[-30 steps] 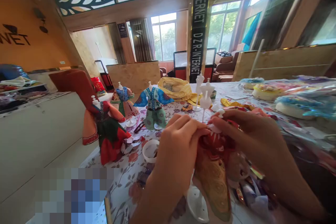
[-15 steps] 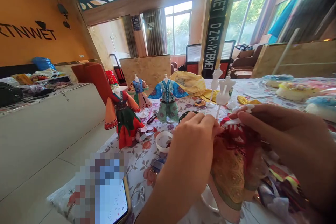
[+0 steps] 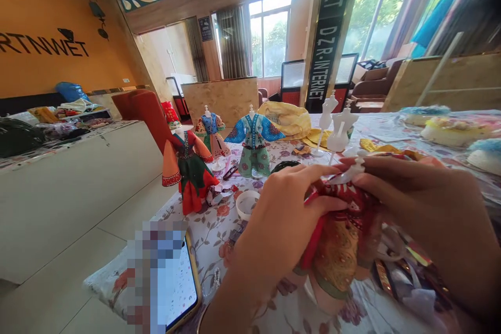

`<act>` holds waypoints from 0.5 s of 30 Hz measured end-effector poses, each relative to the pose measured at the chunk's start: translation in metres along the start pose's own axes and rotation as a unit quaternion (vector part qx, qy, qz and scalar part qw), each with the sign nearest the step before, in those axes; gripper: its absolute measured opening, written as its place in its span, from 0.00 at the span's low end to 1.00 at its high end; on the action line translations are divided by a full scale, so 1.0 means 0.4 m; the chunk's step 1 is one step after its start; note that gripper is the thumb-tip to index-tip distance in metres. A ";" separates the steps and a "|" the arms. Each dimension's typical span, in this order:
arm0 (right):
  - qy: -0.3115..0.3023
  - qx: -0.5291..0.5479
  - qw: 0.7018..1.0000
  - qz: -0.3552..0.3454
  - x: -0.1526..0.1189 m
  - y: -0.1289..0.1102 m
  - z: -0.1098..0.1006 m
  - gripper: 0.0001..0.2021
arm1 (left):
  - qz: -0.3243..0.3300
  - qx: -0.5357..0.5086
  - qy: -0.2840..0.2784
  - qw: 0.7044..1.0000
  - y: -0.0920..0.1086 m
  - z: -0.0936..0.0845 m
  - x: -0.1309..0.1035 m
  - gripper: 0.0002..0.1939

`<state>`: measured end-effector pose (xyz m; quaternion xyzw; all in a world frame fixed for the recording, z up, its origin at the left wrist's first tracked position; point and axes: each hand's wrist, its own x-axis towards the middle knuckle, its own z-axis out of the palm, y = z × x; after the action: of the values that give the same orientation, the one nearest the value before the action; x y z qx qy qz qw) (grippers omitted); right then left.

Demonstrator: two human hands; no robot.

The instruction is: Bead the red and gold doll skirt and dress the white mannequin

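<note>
A small doll dress (image 3: 340, 250), red on top with a gold and green skirt, is on a white mannequin (image 3: 355, 167) whose neck pokes out above it. My left hand (image 3: 284, 209) grips the dress at its upper left, the thumb pressed on the red bodice. My right hand (image 3: 410, 193) holds the shoulder and neck from the right, its fingertips partly behind the mannequin. Farther back stand a red and green dress (image 3: 191, 172), a blue outfit with green trousers (image 3: 253, 141) and a blue and peach dress (image 3: 212, 133).
A phone (image 3: 182, 282) lies at the front left. Beside my left hand is a white ring (image 3: 247, 204). Bare mannequins (image 3: 342, 128) and yellow cloth (image 3: 287, 120) are behind. Ribbon scraps (image 3: 415, 287) lie at the lower right, decorated round pieces (image 3: 450, 133) at the far right.
My left thumb has come across the front of the red bodice. The dress is tilted a little differently, and more of the mannequin's neck shows. The view has shifted slightly.
</note>
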<state>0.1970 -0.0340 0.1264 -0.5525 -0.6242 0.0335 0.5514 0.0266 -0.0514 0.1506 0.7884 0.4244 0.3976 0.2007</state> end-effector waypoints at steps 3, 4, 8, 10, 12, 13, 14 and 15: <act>0.000 -0.005 1.000 -0.004 -0.002 -0.001 0.003 0.14 | 0.007 -0.053 0.009 0.999 -0.001 -0.002 0.000 0.11; -0.003 -0.004 1.000 -0.006 -0.003 -0.003 0.004 0.14 | -0.001 -0.064 0.008 0.998 -0.001 -0.001 0.000 0.11; -0.020 -0.010 1.000 -0.011 -0.002 -0.005 0.001 0.13 | -0.035 -0.085 0.010 0.996 0.000 0.008 0.000 0.09; -0.063 0.008 0.998 -0.011 0.004 -0.001 -0.007 0.12 | -0.040 -0.095 0.013 0.995 -0.001 0.010 0.001 0.09; -0.123 0.046 0.991 -0.004 0.016 0.007 -0.021 0.09 | -0.043 -0.115 0.005 0.992 -0.003 0.009 0.004 0.10; -0.145 0.062 0.987 0.000 0.022 0.012 -0.028 0.08 | -0.047 -0.126 -0.001 0.991 -0.005 0.009 0.007 0.10; -0.145 0.069 0.987 0.005 0.028 0.016 -0.035 0.08 | -0.054 -0.135 -0.006 0.989 -0.007 0.008 0.009 0.09; -0.121 0.069 0.990 0.010 0.033 0.019 -0.041 0.08 | -0.065 -0.139 -0.011 0.988 -0.010 0.007 0.012 0.09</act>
<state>0.2170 -0.0309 0.1364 -0.5114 -0.6769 0.1479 0.5083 0.0284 -0.0450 0.1484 0.7276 0.4131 0.4303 0.3388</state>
